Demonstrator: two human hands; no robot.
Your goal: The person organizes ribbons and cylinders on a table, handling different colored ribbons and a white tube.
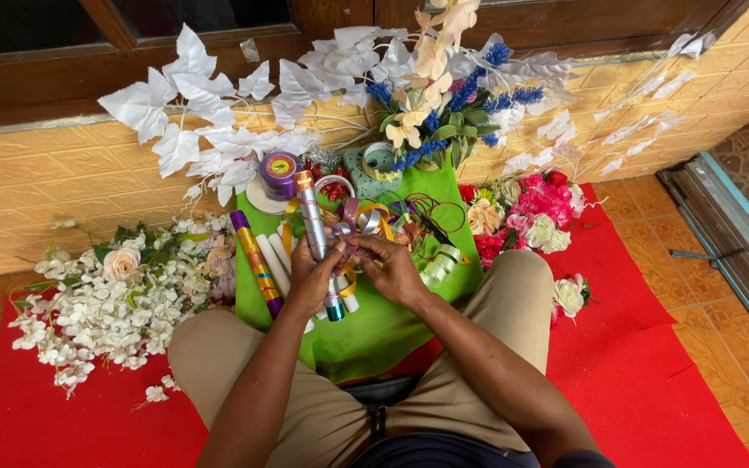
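Silver foil roll (315, 232) gripped in left hand (312, 279) — right hand (394, 270) pinches ribbon (366, 221) (green cloth (374, 334) beneath).

Bare red mat (652, 381) lies open along its right edge and at its near left corner; white flowers (106, 303) crowd the left, ribbon rolls (257, 260) and pink blooms (535, 212) block the far edge

Tiled floor (743, 364), red cloth (643, 373) on it (green cloth (374, 334) atop)

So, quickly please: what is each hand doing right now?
Left hand: closed around the silver wrapped roll.
Right hand: fingers pinching the silver ribbon.
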